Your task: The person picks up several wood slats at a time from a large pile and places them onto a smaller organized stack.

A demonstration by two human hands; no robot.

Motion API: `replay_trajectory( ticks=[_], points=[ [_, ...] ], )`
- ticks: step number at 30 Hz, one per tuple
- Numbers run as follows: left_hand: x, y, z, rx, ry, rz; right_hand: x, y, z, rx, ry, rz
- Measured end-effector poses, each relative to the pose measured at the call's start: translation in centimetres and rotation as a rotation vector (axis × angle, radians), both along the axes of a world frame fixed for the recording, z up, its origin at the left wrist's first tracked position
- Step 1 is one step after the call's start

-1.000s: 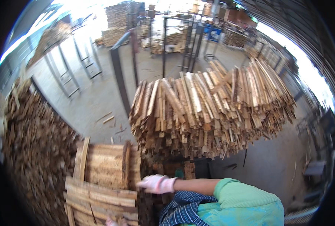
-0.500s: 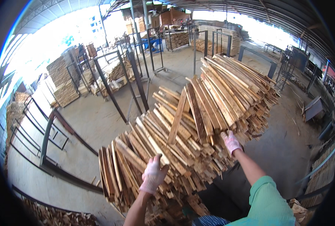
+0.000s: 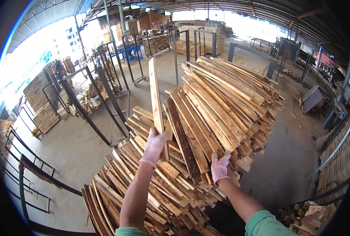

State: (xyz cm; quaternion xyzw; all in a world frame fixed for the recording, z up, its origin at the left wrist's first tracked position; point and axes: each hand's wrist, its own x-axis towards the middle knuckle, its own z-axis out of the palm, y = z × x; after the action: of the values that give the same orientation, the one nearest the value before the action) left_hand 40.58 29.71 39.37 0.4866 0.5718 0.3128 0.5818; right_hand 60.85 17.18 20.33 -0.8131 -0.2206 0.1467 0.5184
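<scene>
At centre frame, the left hand has fingers closed round a raised board; the right hand's half-curl at the pile's edge, grip unclear. A knock could slide loose wood.

Timber workshop or lumber yard, roofed but open-sided. Evidence: dark corrugated metal roof on slim grey steel posts, bright daylight along the edges, bare grey concrete floor. Wood everywhere: big fanned pile of rough brown wooden strips up front, tall block-shaped stack of pale sawn boards behind, black rectangular metal frames standing about. Background equipment too small to identify.
</scene>
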Motion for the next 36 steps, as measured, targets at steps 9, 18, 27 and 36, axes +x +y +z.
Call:
replay_trajectory(
  ticks=[9, 18, 27, 36],
  points=[
    [6.2, 14.3, -13.4, -0.042, 0.124, -0.075, -2.1, 0.7, -3.0, -0.076, -0.141, -0.054],
    [7.5, 6.1, -12.0, 0.128, 0.290, -0.066, -1.2, 0.8, -2.4, -0.136, -0.035, -0.003],
    [-3.9, -2.0, -11.3, 0.050, 0.175, -0.067, -12.9, -7.7, 2.4, -0.136, 0.265, 0.219],
    [-5.1, -9.1, -18.1, -0.283, -0.338, -0.146, -3.8, -5.1, -2.0, -0.981, -4.236, 0.045]
  ],
)
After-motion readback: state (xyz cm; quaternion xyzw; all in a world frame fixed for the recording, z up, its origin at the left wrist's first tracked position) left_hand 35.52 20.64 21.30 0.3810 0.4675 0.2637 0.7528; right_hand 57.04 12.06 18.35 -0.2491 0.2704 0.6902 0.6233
